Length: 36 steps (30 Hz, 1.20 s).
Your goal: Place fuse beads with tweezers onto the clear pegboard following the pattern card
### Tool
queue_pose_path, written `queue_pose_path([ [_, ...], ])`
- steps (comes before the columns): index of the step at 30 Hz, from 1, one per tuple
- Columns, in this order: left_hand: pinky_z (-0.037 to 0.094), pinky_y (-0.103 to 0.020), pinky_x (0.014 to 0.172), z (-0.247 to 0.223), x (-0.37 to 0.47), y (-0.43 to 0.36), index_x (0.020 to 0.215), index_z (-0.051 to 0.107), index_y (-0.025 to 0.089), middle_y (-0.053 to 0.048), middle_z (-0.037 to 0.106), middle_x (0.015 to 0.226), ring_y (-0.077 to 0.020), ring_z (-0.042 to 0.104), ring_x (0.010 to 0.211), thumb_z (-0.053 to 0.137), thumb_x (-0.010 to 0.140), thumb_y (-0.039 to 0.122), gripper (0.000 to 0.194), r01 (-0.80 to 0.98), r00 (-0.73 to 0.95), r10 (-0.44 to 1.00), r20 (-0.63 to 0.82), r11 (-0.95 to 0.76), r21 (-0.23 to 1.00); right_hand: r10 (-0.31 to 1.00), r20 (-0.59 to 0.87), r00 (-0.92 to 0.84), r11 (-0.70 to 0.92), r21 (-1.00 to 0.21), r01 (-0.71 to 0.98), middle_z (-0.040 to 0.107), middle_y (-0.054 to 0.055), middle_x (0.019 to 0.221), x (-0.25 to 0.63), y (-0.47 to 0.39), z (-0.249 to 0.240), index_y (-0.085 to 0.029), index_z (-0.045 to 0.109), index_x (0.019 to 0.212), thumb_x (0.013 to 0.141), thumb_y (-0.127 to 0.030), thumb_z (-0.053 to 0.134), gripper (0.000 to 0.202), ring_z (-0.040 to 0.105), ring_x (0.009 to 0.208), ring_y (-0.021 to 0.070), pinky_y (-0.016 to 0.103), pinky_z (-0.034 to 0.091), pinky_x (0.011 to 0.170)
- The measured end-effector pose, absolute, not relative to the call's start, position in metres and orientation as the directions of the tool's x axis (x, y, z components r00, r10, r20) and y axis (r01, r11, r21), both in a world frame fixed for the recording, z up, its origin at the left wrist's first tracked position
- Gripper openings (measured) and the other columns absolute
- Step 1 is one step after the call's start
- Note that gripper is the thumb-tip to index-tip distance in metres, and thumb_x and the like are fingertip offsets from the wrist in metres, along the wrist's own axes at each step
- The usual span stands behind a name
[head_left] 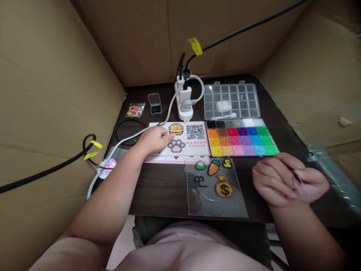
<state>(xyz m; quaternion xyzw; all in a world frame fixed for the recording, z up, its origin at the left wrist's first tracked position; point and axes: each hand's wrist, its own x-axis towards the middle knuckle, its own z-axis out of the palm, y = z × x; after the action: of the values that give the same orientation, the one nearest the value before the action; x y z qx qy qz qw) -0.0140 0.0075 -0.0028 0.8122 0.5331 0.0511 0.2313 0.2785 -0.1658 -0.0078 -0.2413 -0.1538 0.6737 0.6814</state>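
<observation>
My left hand (156,140) rests on the printed pattern sheet (197,149), its fingertips beside the burger and paw pictures; whether it grips anything does not show. On the right, my right hand (290,180) is closed in a pinch around something small and pale that I cannot make out. Between the hands lies a clear pegboard (216,209) bearing bead figures: a money bag (224,188), a carrot (214,168), a duck (227,163) and a green-and-white shape (200,165). A sorted bead box (242,137) holds beads in many colours behind it.
The bead box's clear lid (231,99) lies behind it with a white piece and small tool. A white power strip (184,101) with cables stands at the back. A small black-bead case (155,109) and bag (135,110) lie left. Cardboard walls surround the table.
</observation>
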Motion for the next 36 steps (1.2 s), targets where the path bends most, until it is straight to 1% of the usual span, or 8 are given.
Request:
queue_pose_path([
  [5, 0.024, -0.033, 0.055, -0.005, -0.015, 0.008, 0.052, 0.036, 0.022, 0.001, 0.043, 0.053, -0.0134, 0.036, 0.053, 0.051, 0.084, 0.052, 0.046, 0.836, 0.437, 0.886, -0.155, -0.336, 0.434, 0.995, -0.097, 0.022, -0.033, -0.528, -0.849, 0.033, -0.012, 0.039, 0.278, -0.164, -0.008, -0.022, 0.064, 0.064, 0.060, -0.015, 0.067, 0.009, 0.005, 0.029, -0.0017, 0.000, 0.006, 0.022],
  [10, 0.025, -0.033, 0.056, -0.004, -0.015, 0.009, 0.053, 0.038, 0.022, 0.001, 0.046, 0.054, -0.0134, 0.038, 0.054, 0.053, 0.083, 0.051, 0.045, 0.835, 0.439, 0.884, -0.159, -0.336, 0.436, 0.998, -0.065, -0.018, -0.048, -0.500, -0.865, 0.035, -0.011, 0.040, 0.280, -0.164, -0.011, -0.021, 0.065, 0.067, 0.062, -0.015, 0.067, 0.008, 0.008, 0.030, -0.0015, -0.002, 0.008, 0.024],
  [16, 0.024, -0.033, 0.055, -0.005, -0.015, 0.008, 0.053, 0.039, 0.022, 0.001, 0.045, 0.053, -0.0127, 0.036, 0.052, 0.055, 0.083, 0.051, 0.045, 0.832, 0.435, 0.885, -0.165, -0.325, 0.449, 0.998, -0.063, -0.025, -0.053, -0.502, -0.863, 0.041, -0.010, 0.041, 0.280, -0.163, -0.012, -0.021, 0.065, 0.067, 0.063, -0.014, 0.066, 0.007, 0.013, 0.030, -0.0012, -0.001, 0.009, 0.024],
  [22, 0.024, -0.033, 0.055, -0.007, -0.016, 0.009, 0.053, 0.040, 0.021, 0.001, 0.046, 0.052, -0.0129, 0.037, 0.053, 0.052, 0.084, 0.050, 0.044, 0.818, 0.444, 0.883, -0.153, -0.329, 0.472, 0.994, -0.107, -0.005, -0.055, -0.472, -0.880, 0.041, -0.009, 0.041, 0.280, -0.165, -0.012, -0.020, 0.061, 0.065, 0.061, -0.013, 0.068, 0.011, 0.017, 0.032, -0.0001, 0.000, 0.013, 0.024],
  [25, 0.024, -0.032, 0.056, -0.007, -0.016, 0.010, 0.055, 0.042, 0.021, 0.001, 0.046, 0.054, -0.0134, 0.039, 0.054, 0.047, 0.086, 0.047, 0.041, 0.816, 0.445, 0.882, -0.154, -0.328, 0.477, 0.988, -0.151, 0.013, -0.062, -0.477, -0.876, 0.041, -0.009, 0.043, 0.279, -0.165, -0.012, -0.020, 0.059, 0.065, 0.061, -0.013, 0.070, 0.014, 0.020, 0.034, 0.0015, 0.001, 0.018, 0.025],
  [29, 0.026, -0.030, 0.056, -0.006, -0.016, 0.009, 0.060, 0.052, 0.021, 0.001, 0.052, 0.058, -0.0139, 0.044, 0.057, 0.050, 0.084, 0.050, 0.038, 0.821, 0.429, 0.885, -0.182, -0.298, 0.487, 0.983, -0.176, 0.042, -0.053, -0.501, -0.864, 0.043, -0.008, 0.046, 0.276, -0.165, -0.013, -0.021, 0.058, 0.067, 0.064, -0.013, 0.071, 0.016, 0.022, 0.037, 0.0036, 0.003, 0.027, 0.027],
  [33, 0.030, -0.029, 0.056, -0.006, -0.017, 0.009, 0.068, 0.062, 0.021, -0.001, 0.061, 0.065, -0.0149, 0.050, 0.061, 0.055, 0.080, 0.054, 0.035, 0.828, 0.420, 0.884, -0.207, -0.279, 0.487, 0.991, -0.129, 0.046, -0.033, -0.547, -0.836, 0.042, -0.008, 0.047, 0.276, -0.164, -0.012, -0.021, 0.056, 0.067, 0.065, -0.015, 0.072, 0.018, 0.022, 0.039, 0.0046, 0.005, 0.032, 0.029],
  [36, 0.030, -0.029, 0.056, -0.006, -0.017, 0.009, 0.067, 0.061, 0.021, 0.000, 0.059, 0.063, -0.0149, 0.050, 0.060, 0.054, 0.081, 0.053, 0.035, 0.832, 0.417, 0.890, -0.185, -0.291, 0.472, 0.990, -0.121, 0.077, -0.027, -0.686, -0.727, 0.044, -0.006, 0.046, 0.280, -0.159, 0.003, -0.020, 0.058, 0.062, 0.064, -0.016, 0.073, 0.016, 0.027, 0.037, 0.0035, 0.008, 0.034, 0.030],
])
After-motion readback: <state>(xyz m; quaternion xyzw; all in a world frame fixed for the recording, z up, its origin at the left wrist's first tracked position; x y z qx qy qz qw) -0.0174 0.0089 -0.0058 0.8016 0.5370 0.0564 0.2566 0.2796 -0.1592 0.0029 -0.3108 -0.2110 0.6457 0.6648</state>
